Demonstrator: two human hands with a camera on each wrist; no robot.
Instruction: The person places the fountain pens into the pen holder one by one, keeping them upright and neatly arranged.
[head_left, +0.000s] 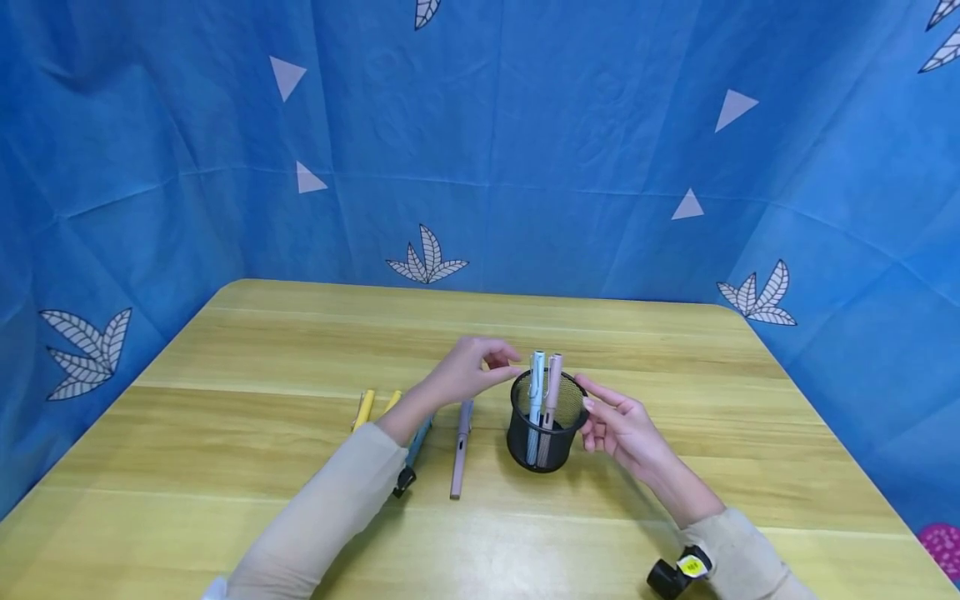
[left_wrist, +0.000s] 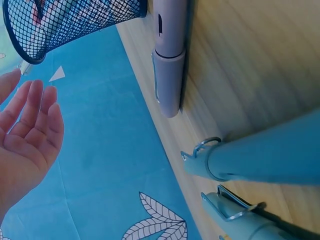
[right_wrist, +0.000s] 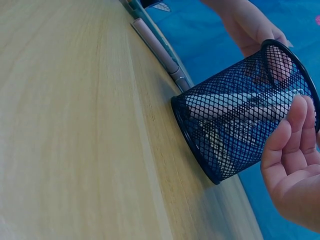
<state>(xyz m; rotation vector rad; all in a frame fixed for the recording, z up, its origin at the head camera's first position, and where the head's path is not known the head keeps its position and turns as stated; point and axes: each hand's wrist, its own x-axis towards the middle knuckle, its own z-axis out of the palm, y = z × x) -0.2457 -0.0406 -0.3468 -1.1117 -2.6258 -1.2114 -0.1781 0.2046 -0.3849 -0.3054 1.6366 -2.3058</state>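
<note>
A black mesh pen cup (head_left: 546, 450) stands upright on the table, holding a light blue pen (head_left: 536, 387) and a pinkish pen (head_left: 552, 392). At the cup's right rim, my right hand (head_left: 626, 429) pinches the edge between thumb and fingers; in the right wrist view this hand (right_wrist: 297, 165) lies against the mesh (right_wrist: 235, 115), lower fingers loosely bent. My left hand (head_left: 476, 367) is by the left rim, fingers relaxed and holding nothing. In the left wrist view that hand (left_wrist: 30, 135) hangs just off the cup (left_wrist: 90, 20); contact cannot be told.
Left of the cup, a purple-grey pen (head_left: 460, 458) lies on the table (head_left: 600, 333). Two yellow pens (head_left: 364, 408) and blue pens (left_wrist: 280, 150) lie farther left, partly under my left forearm. A blue patterned cloth (head_left: 562, 167) hangs behind the table.
</note>
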